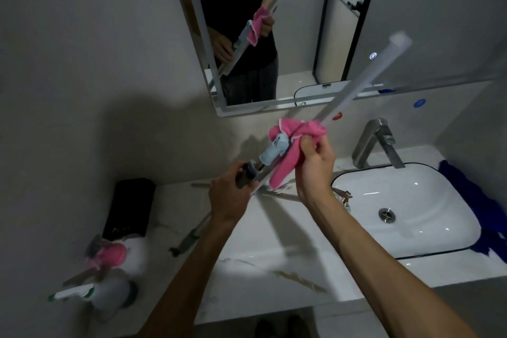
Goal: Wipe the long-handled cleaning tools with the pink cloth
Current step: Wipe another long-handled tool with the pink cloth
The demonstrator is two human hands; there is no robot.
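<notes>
1. Two bare forearms rising from the bottom edge, elbows cut off; between them, at the very bottom, dark shapes on the floor — too dim to name.
2. Left hand (pixel 230 195) curled round the lower, grey-collared part of the long-handled tool (pixel 359 85), fingers mostly hidden behind the shaft.
3. Right hand (pixel 315 164) clenched on the pink cloth (pixel 290 145), cloth bunched around the shaft just above a pale blue fitting (pixel 274 149); one loose end hanging down beside the palm.
4. Pale handle slanting up to the right across the mirror (pixel 301 35), its tip blurred; lower end hidden behind the left forearm.
5. Second metal tool (pixel 279 196) lying flat on the marble counter (pixel 260 269), partly covered by both hands — kind not clear.
6. White sink (pixel 439 239) at right with a steel tap (pixel 375 143); blue cloth (pixel 472 200) along its far rim, cut off by the edge.
7. Black box (pixel 129 208) at the left wall; below it blurred bottles (pixel 109 277), one with pink on it, labels unreadable.
8. Mirror reflection repeating hands, cloth and handle; upper body dark.
</notes>
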